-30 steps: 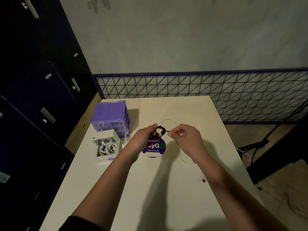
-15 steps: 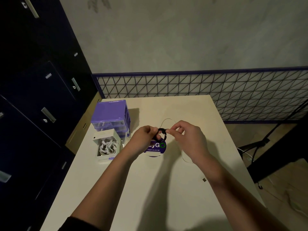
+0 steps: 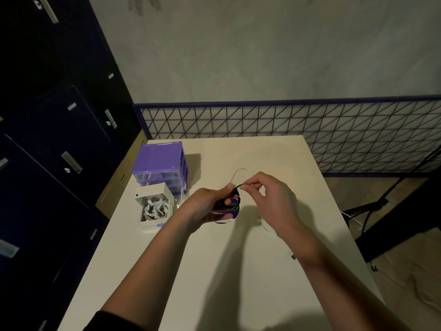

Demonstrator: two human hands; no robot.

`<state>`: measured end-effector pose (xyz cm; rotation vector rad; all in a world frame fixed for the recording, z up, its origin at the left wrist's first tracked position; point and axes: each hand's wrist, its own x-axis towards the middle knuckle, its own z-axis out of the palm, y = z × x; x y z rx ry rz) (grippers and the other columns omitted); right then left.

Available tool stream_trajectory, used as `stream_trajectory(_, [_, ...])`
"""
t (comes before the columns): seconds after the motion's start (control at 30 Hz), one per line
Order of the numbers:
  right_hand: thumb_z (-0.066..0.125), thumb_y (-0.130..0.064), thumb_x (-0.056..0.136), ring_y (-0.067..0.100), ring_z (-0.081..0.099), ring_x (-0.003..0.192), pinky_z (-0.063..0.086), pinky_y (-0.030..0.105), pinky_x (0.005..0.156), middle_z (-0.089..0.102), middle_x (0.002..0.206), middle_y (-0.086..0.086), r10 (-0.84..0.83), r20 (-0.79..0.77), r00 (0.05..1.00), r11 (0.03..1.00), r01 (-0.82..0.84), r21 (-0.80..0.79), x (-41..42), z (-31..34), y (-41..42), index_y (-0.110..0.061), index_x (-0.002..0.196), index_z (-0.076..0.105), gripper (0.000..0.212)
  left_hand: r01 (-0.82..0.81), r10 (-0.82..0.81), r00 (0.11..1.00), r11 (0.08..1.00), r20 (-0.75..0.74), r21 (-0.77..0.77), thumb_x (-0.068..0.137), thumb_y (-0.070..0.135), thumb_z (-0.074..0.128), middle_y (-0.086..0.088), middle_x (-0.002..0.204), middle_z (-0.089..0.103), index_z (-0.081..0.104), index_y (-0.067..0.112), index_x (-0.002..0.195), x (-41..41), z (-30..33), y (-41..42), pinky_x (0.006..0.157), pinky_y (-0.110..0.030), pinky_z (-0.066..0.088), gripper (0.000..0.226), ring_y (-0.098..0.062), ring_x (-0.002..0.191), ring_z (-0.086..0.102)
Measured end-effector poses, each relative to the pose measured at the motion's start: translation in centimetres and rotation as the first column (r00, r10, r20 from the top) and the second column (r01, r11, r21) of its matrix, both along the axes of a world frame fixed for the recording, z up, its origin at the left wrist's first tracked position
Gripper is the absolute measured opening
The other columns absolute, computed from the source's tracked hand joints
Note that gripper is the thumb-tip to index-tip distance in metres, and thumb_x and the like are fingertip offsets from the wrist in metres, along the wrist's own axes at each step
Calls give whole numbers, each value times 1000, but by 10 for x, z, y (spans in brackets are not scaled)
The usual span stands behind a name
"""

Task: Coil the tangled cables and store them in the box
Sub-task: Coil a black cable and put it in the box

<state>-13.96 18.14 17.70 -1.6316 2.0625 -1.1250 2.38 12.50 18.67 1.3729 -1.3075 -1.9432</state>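
Note:
Over the middle of the cream table, my left hand grips a small coil of thin black cable. My right hand pinches the loose run of that cable just right of the coil. The rest of the black cable loops behind my hands and trails past my right wrist to a plug end on the table. An open white box at the left holds coiled white cables.
A purple drawer unit stands behind the white box. Under my left hand lies a round purple label with white lettering. Dark lockers line the left side. A wire grid fence runs behind the table. More cables and a black stand lie on the floor at right.
My right hand moved in toward my left hand and now pinches the cable right beside the coil, laying another turn on it. My left hand stayed nearly in place.

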Motion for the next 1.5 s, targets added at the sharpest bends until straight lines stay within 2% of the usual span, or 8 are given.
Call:
stream_trajectory(0.33, [64,-22,90,4,51,72,39,25,69,63,90,-8,109,94,990,980,-123,158,-17,-15,-8,-26,101,75,16,-89,89,996,996,12,-6,88,32,67,-5,73,62,71,7,94,1,-3,0,77,-33,59,26,-22,85,66])
stream_trajectory(0.47, [63,-13,90,15,54,78,46,28,76,59,94,2,96,64,993,990,-102,99,-19,-16,-12,-17,100,74,16,-68,70,997,996,33,-52,93,26,62,-5,77,62,68,7,102,4,-7,0,89,-37,56,22,-20,79,61])
stream_trajectory(0.63, [62,-7,89,16,62,75,50,27,75,60,92,3,82,149,985,997,-82,-4,-10,-13,-15,-14,95,73,14,-104,107,994,991,35,-78,92,17,63,-10,94,69,69,9,101,4,-10,1,83,-31,58,13,-21,81,64])
stream_trajectory(0.7, [62,-4,89,14,65,66,55,26,70,64,89,5,52,386,921,998,-57,1,-7,-11,-14,-13,94,73,14,-128,131,991,988,34,-89,91,14,64,-12,92,70,70,7,101,4,-8,2,72,-25,59,13,-20,76,65])
stream_trajectory(0.8, [62,-2,89,14,66,60,58,24,66,66,85,13,11,746,666,995,-78,55,-1,-6,-12,0,102,69,16,-154,158,987,981,30,-122,90,11,64,-11,85,70,71,5,99,4,-5,2,73,-27,59,13,-18,72,65])
stream_trajectory(0.97, [61,-6,90,28,65,77,54,41,84,68,85,14,-44,938,344,985,-143,99,3,-7,-8,2,107,64,19,-181,180,983,972,-19,-149,87,5,67,-4,75,71,73,3,92,0,-1,4,71,-23,58,8,-7,62,66])
stream_trajectory(1.27, [59,-11,91,23,66,72,53,33,74,66,84,10,-141,965,221,950,-245,195,0,-3,-9,-10,96,62,6,-227,217,973,963,-84,-142,85,3,68,-2,71,74,73,1,95,-5,3,10,62,-15,55,11,-7,62,69])
stream_trajectory(1.5, [60,-27,92,22,64,82,49,33,73,69,96,9,-133,932,336,887,-379,264,-4,-3,-6,-21,104,59,13,-285,274,957,950,-99,-130,85,5,69,-9,84,74,73,-2,101,-6,1,11,67,-16,56,18,-8,66,69])
